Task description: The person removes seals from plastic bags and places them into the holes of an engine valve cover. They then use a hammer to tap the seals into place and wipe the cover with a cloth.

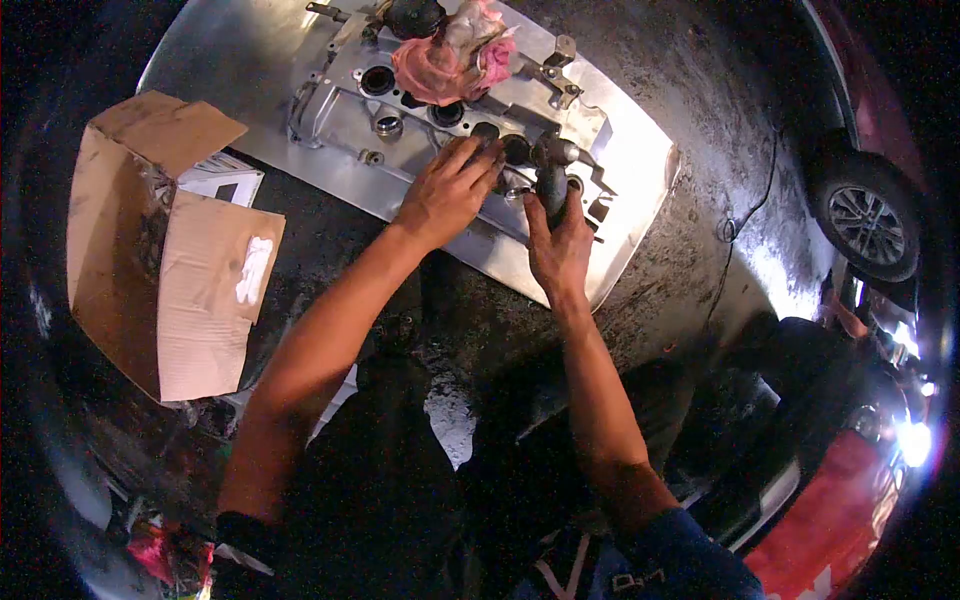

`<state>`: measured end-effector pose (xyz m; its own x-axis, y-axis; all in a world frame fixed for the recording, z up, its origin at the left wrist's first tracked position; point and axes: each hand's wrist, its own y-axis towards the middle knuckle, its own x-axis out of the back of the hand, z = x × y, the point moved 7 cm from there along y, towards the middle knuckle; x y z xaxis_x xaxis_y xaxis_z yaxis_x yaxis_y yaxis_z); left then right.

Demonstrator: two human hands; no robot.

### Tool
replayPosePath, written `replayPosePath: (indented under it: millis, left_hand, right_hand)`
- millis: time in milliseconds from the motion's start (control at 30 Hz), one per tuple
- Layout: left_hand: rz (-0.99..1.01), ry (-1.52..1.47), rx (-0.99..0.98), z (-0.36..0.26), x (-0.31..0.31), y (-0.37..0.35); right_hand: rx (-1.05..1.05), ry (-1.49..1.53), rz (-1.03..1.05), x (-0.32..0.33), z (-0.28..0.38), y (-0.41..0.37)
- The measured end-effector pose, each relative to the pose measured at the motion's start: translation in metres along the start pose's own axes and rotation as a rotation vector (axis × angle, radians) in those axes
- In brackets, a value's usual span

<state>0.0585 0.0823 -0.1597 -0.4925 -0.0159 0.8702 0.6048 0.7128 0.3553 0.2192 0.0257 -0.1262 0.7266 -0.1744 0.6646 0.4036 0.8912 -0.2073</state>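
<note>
- Our right hand is wrapped tight around the dark shaft of a tool. The grip is closed on it, thumb up along the side. The tool's grey metal head stands on the valve cover.
- Our left hand lies flat on the cover just beside the tool, fingers stretched out. The fingertips touch the rim of a round opening. This hand clasps nothing that we can see.
- The valve cover lies face up on a metal sheet, slanting across the top of the view. The tool sits at the cover's near edge.
- To do this step well, we judge that the tool should stand square to the cover rather than leaning. The left hand should press down to stop the cover sliding on the smooth sheet. Its fingertips are best drawn clear of the tool's head.
- A pink rag is bunched on the far side of the cover, apart from both hands.
- An open cardboard box stands to our left on the rough floor.
- A car wheel shows well off to our right.
</note>
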Motion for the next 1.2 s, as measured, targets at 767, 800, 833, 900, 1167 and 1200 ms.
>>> replayPosePath:
  millis: [767,800,833,900,1167,1200]
  left_hand:
    - [-0.138,0.192,-0.081,0.078,0.062,0.107]
    - [-0.150,0.193,-0.163,0.075,0.061,0.106]
    - [-0.132,0.244,-0.141,0.077,0.057,0.104]
    - [-0.095,0.344,-0.097,0.077,0.050,0.100]
    - [-0.101,0.144,0.233,0.123,0.107,0.132]
    - [-0.004,0.250,0.199,0.127,0.096,0.134]
  right_hand:
    - [-0.032,0.150,0.000,0.011,0.040,0.002]
    - [-0.022,0.130,-0.003,0.011,0.042,0.003]
    - [-0.016,0.111,-0.005,0.011,0.043,0.003]
    - [-0.045,0.155,0.013,0.005,0.041,0.004]
    - [-0.076,0.124,0.022,-0.002,0.032,0.013]
    - [-0.041,0.106,0.008,0.000,0.038,0.008]
